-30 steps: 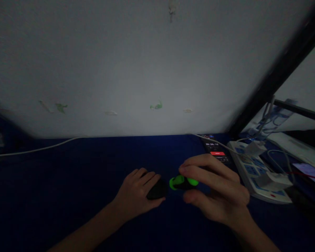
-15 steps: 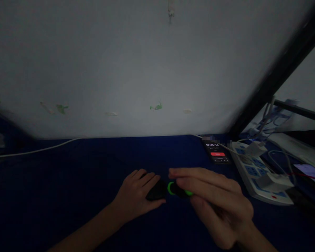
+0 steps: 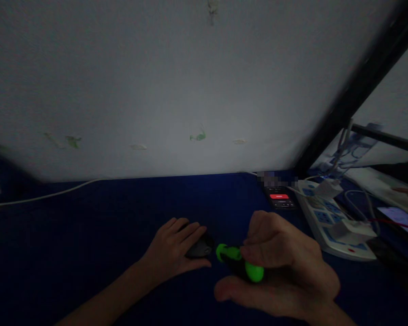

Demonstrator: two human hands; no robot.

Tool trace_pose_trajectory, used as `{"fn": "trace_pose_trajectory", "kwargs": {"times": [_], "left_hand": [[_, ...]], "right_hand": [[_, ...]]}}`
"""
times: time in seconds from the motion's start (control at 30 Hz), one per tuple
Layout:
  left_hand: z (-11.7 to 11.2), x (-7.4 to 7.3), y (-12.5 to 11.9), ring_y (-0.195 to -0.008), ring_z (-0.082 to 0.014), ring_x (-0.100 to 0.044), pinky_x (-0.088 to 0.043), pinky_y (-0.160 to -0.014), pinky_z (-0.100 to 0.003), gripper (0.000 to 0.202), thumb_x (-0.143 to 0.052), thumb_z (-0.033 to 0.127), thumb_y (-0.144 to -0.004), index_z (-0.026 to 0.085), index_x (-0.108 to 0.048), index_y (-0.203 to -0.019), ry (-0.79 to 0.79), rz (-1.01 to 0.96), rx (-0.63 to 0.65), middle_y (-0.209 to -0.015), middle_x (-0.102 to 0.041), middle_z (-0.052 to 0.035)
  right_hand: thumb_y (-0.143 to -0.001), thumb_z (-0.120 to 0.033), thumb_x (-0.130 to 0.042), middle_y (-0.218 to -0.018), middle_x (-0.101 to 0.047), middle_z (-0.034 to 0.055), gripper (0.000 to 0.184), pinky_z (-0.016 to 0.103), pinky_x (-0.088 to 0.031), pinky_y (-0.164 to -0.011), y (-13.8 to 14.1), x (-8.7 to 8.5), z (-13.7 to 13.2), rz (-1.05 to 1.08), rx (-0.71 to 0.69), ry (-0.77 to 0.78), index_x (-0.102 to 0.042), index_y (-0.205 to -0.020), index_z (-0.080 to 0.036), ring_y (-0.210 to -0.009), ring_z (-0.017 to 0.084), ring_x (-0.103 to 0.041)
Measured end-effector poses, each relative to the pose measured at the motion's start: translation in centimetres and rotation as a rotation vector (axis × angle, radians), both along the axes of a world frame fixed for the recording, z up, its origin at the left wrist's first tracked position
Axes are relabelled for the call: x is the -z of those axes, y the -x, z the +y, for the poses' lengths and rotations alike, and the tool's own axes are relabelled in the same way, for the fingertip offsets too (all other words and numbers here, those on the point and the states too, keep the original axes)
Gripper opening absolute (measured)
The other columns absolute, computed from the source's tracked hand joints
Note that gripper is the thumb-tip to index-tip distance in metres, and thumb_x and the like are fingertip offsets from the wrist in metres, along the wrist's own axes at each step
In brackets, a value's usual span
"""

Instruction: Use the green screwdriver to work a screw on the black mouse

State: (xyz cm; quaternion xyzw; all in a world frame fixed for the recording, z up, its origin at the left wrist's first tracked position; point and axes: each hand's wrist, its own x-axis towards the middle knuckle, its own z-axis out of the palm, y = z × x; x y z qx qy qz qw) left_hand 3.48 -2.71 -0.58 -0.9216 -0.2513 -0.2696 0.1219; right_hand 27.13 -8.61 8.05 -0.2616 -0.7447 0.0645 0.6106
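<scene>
A dark, rounded object like a computer mouse lies on the dark blue surface. My left hand is closed over its left side, fingers across the top and thumb along the near edge. Just to the right, my right hand grips a black-and-green handle, apparently a screwdriver, between its curled fingers. The thumb-side digit below stands away from the handle. Its bright green end faces me, and the other end points left at the mouse, a small gap apart. Any shaft is too dark to make out.
A phone with a red button on its screen lies at the back right. Beside it is a white power strip with plugged-in adapters and cables. A white cable runs along the wall. Another lit phone sits far right.
My right hand has turned and its fingers have curled, so the handle is tilted and shows more green. My left hand stays on the mouse. The view has shifted slightly.
</scene>
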Motion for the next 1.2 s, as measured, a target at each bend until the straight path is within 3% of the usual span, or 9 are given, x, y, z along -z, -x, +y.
{"fn": "trace_pose_trajectory", "kwargs": {"times": [0.1,0.23,0.3,0.4,0.6,0.77,0.93,1.1,1.2], "left_hand": [[0.0,-0.2,0.0,-0.093,-0.0293,-0.073,-0.057,-0.078,-0.043,0.057,-0.059,0.067,-0.100,0.017,-0.069,-0.125,-0.033,0.009,0.024,-0.109,-0.080,-0.0101],[-0.1,-0.5,-0.2,-0.092,-0.0296,-0.073,-0.056,-0.078,-0.044,0.052,-0.054,0.064,-0.104,0.017,-0.070,-0.120,-0.077,0.025,0.034,-0.107,-0.080,-0.0094],[-0.2,-0.6,-0.2,-0.091,-0.0300,-0.073,-0.056,-0.079,-0.045,0.051,-0.053,0.062,-0.105,0.017,-0.070,-0.120,-0.100,0.042,0.038,-0.107,-0.080,-0.0093],[-0.2,-0.5,-0.3,-0.092,-0.0308,-0.073,-0.056,-0.079,-0.046,0.051,-0.054,0.063,-0.104,0.017,-0.069,-0.121,-0.109,0.062,0.042,-0.107,-0.080,-0.0094],[0.3,-0.2,0.3,-0.096,-0.0316,-0.072,-0.056,-0.083,-0.046,0.060,-0.070,0.066,-0.093,0.016,-0.068,-0.127,0.105,0.061,-0.031,-0.115,-0.078,-0.0115],[0.5,-0.8,1.7,-0.120,-0.0373,-0.064,-0.051,-0.103,-0.056,0.082,-0.074,0.065,-0.087,0.019,-0.052,-0.151,0.283,0.176,-0.046,-0.140,-0.067,-0.0151],[-0.1,-1.0,2.5,-0.126,-0.0351,-0.058,-0.054,-0.105,-0.052,0.091,-0.075,0.034,-0.086,0.028,-0.032,-0.166,0.443,0.151,-0.072,-0.142,-0.056,-0.0147],[0.0,-0.5,2.9,-0.125,-0.0318,-0.062,-0.056,-0.106,-0.049,0.085,-0.071,0.032,-0.091,0.030,-0.030,-0.166,0.496,0.121,-0.046,-0.144,-0.056,-0.0130],[0.6,-0.2,3.1,-0.123,-0.0320,-0.065,-0.057,-0.104,-0.048,0.078,-0.073,0.038,-0.092,0.029,-0.037,-0.160,0.459,0.074,-0.044,-0.142,-0.060,-0.0113]], "right_hand": [[-0.075,-0.053,-0.093,-0.060,-0.050,-0.0071,0.048,0.030,-0.041,-0.045,0.5,-0.6,0.2,0.074,0.030,-0.050,-0.054,-0.085,-0.025,-0.049,0.013,-0.049],[-0.081,-0.049,-0.090,-0.087,-0.071,0.0018,0.052,0.028,-0.056,-0.058,1.0,-0.1,0.3,0.137,-0.229,0.206,-0.043,-0.091,-0.027,-0.073,0.018,-0.073],[-0.088,-0.048,-0.083,-0.082,-0.072,-0.0020,0.046,0.022,-0.052,-0.053,1.1,0.7,0.3,0.241,-0.376,0.302,-0.044,-0.098,-0.028,-0.061,0.013,-0.068],[-0.094,-0.058,-0.073,-0.069,-0.061,-0.0051,0.039,0.023,-0.043,-0.048,1.1,1.5,0.4,0.257,-0.389,0.373,-0.058,-0.105,-0.024,-0.051,0.010,-0.053],[-0.097,-0.045,-0.060,-0.079,-0.061,-0.0003,0.023,0.031,-0.055,-0.062,-0.9,0.8,3.2,0.602,-0.476,0.460,-0.058,-0.105,-0.023,-0.069,0.017,-0.063],[-0.104,-0.042,-0.057,-0.094,-0.068,0.0027,0.022,0.034,-0.059,-0.078,-4.4,2.0,7.1,0.643,-0.016,0.346,-0.065,-0.101,-0.023,-0.085,0.018,-0.070],[-0.099,-0.057,-0.063,-0.091,-0.063,0.0029,0.037,0.033,-0.052,-0.076,-7.2,2.5,8.1,0.505,0.448,0.275,-0.075,-0.090,-0.023,-0.086,0.018,-0.062],[-0.085,-0.067,-0.073,-0.070,-0.056,-0.0025,0.046,0.025,-0.039,-0.050,-7.9,2.5,8.3,0.584,0.459,0.405,-0.072,-0.085,-0.021,-0.059,0.012,-0.048],[-0.075,-0.065,-0.083,-0.069,-0.057,-0.0041,0.048,0.027,-0.052,-0.052,-7.3,2.9,8.7,0.661,0.376,0.498,-0.070,-0.086,-0.021,-0.059,0.013,-0.054]]}}
